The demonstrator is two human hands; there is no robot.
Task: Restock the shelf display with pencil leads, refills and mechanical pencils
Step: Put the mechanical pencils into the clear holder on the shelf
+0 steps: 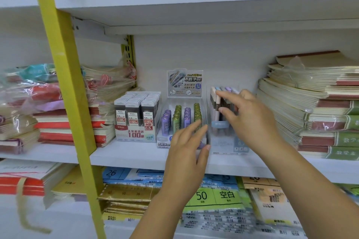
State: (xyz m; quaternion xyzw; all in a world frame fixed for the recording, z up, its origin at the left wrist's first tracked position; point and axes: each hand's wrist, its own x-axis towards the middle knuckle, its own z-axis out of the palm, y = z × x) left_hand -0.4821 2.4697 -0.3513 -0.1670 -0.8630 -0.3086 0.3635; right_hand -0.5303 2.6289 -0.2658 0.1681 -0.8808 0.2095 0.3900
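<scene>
From my remote seat I saw all three displays standing side by side on the middle white shelf [126, 154]. On the left stood a carton of black lead cases [134, 122]. Just beside it, in the centre, was a clear box of lead tubes [167, 122], purple and green in rows, with a printed card rising behind. To its right stood a clear box of mechanical pencils [223, 141], upright with their caps up.

The left hand [185, 153] lay open against the front right part of the tube box, with fingers straight and the thumb at the box's corner. The right hand [250, 120] reached over the pencil box, its fingers spread among the upper halves of the pencils. Blur kept me from telling whether it gripped one.

Stacks of notebooks [320, 112] filled the shelf to the right, well apart from the carton. A yellow post [64, 64] crossed the left foreground.
</scene>
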